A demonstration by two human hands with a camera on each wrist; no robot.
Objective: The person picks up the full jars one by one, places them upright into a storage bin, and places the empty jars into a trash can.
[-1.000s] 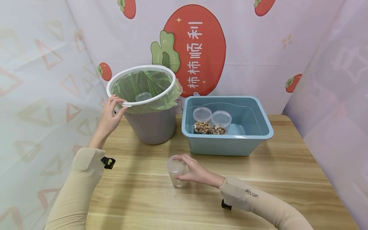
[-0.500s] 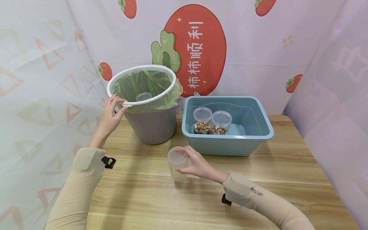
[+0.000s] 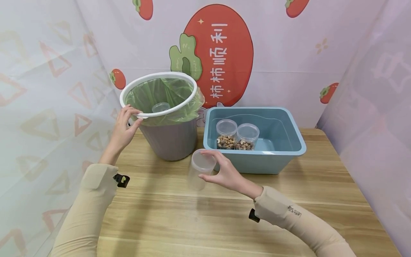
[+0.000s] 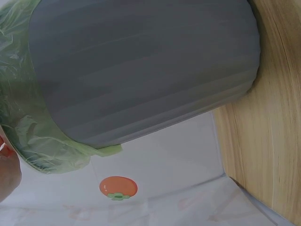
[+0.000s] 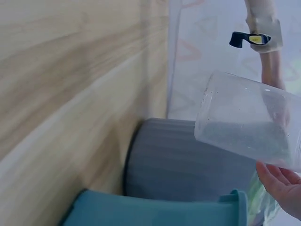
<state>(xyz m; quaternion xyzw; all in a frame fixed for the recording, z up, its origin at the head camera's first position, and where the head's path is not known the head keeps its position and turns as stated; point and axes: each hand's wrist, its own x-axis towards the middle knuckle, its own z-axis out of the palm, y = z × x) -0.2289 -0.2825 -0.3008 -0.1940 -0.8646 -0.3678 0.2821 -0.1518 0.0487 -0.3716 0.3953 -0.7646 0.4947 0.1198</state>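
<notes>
My right hand [image 3: 224, 173] grips a clear, lidded plastic jar [image 3: 199, 169] near its top, fingers and thumb on either side. The jar hangs above the table, slightly tilted, and looks empty through its wall in the right wrist view. At the left, my left hand [image 3: 123, 127] pinches the white rim of a grey trash can [image 3: 170, 141], which a green bag [image 3: 179, 89] lines. Another clear jar [image 3: 161, 107] is partly visible inside the trash can. In the left wrist view, only the edge of my left hand [image 4: 7, 172] shows beside the bag.
A blue plastic tub [image 3: 253, 163] stands right of the trash can. Two clear jars of nuts, one at the left [image 3: 226, 137] and one beside it [image 3: 247, 137], stand inside. The wooden table [image 3: 179, 228] backs onto a printed cloth [image 3: 279, 64].
My right hand has lifted the clear jar off the table and carried it back, closer to the trash can and tub. My left hand stays on the rim.
</notes>
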